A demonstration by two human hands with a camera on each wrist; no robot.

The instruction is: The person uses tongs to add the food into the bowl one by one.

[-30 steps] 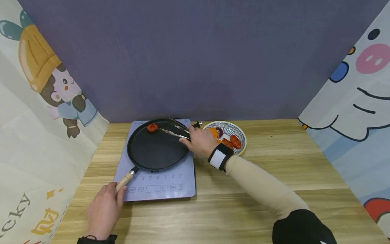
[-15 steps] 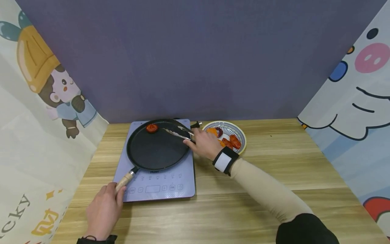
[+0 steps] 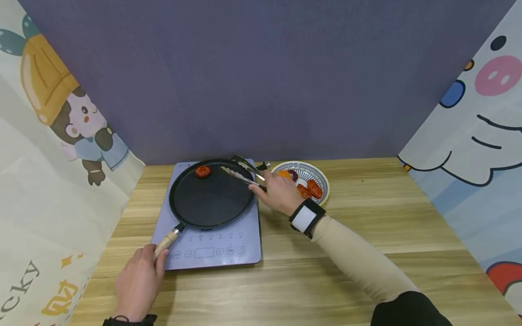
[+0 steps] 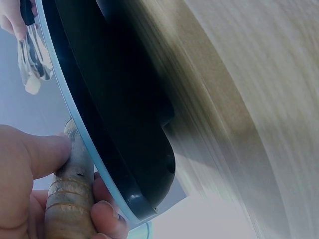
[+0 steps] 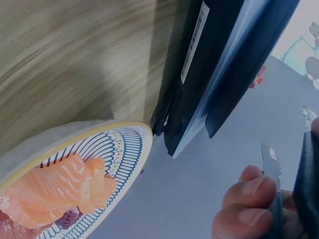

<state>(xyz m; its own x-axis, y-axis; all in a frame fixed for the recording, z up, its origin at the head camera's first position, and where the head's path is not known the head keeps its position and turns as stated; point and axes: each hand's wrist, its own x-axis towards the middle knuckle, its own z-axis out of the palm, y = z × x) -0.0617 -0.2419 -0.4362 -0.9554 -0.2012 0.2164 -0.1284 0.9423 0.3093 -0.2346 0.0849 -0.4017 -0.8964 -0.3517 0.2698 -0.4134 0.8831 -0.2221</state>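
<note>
My left hand grips the wooden handle of a flat black frying pan, thumb on top and fingers round it in the left wrist view. One glazed red piece of food lies near the pan's back edge. Over the pan's right rim, my right hand holds metal tongs with dark grips, their tips spread and nothing between them. Beside that hand is a patterned plate with a yellow rim. Salmon slices, a purple piece and red glazed pieces lie on it.
The pan stands on a pale induction cooktop with touch controls along its front. A black plug or cord end sticks out behind it. A grey panel closes off the back of the wooden table; cartoon-printed sheets hang at both sides.
My right hand has drawn the tongs rightward, away from the red piece, and their tips have spread wider. The red piece stays in place. My left hand keeps still on the handle.
</note>
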